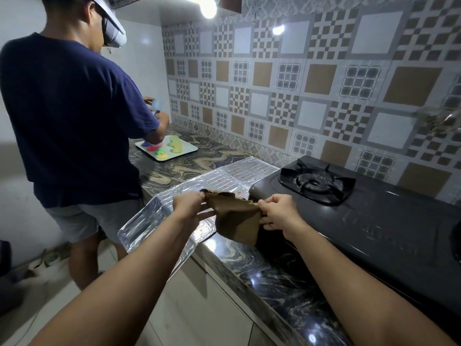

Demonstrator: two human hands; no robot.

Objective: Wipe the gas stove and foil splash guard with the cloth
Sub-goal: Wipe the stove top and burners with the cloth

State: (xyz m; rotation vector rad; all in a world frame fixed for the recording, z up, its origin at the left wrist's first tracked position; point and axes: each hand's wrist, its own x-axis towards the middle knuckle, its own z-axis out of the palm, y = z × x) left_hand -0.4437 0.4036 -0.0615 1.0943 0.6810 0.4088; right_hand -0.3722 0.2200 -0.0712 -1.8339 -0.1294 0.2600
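A second person in a dark blue T-shirt and grey shorts [72, 116] stands at the far left end of the dark marbled stone table [269, 275], bent over a white rectangular tray of coloured moulds [166, 148]; the wall behind is covered in brown, white and grey patterned tiles [299, 83]; the black gas stove [374, 221] sits on the table to the right, its cast burner grate [316, 182] near the left end; the crumb-speckled silver foil splash guard [199, 186] lies flat just left of the stove, its long axis running from the wall out past the table's front edge. The brown cloth [237, 218] hangs in the air between the two hands, above the gap where guard and stove meet; the left hand [189, 207] has its grip pinching the cloth's upper left corner; the right hand [277, 212] has its grip clenched on the upper right edge; the top edge is stretched left to right, the rest drooping down toward the table's front.
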